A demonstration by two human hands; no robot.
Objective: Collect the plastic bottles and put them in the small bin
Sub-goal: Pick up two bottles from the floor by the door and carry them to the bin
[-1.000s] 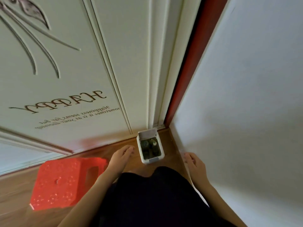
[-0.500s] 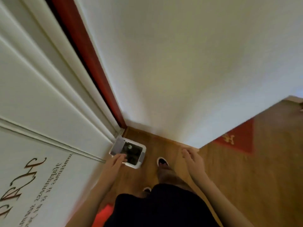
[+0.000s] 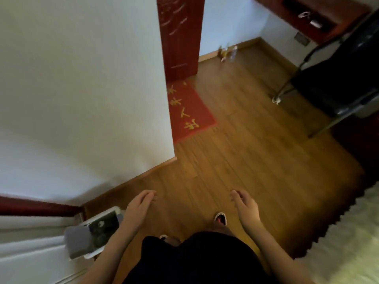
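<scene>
Both hands empty: our left hand (image 3: 139,203) hangs loosely curled over the floor (image 3: 256,160), and our right hand (image 3: 245,203) does too, fingers slack, nothing gripped. The small bin (image 3: 96,232) sits in the corner at our lower left, just beside the left forearm, with dark round shapes inside that look like bottles already dropped in, though it's blurry.

More plastic bottles (image 3: 228,52) stand far off by the baseboard, just right of the red door (image 3: 180,35), well apart from us. There look to be two or three, but we can't count them for sure.

The step in hand is likely fetching those. To do it well we should walk across the open floor, past the red mat (image 3: 190,111), keeping clear of the black chair (image 3: 336,78) and its metal legs on the right. We take a bottle in each hand by the body, not the cap, since empties tip easily. Then we come back to the bin in the corner.
</scene>
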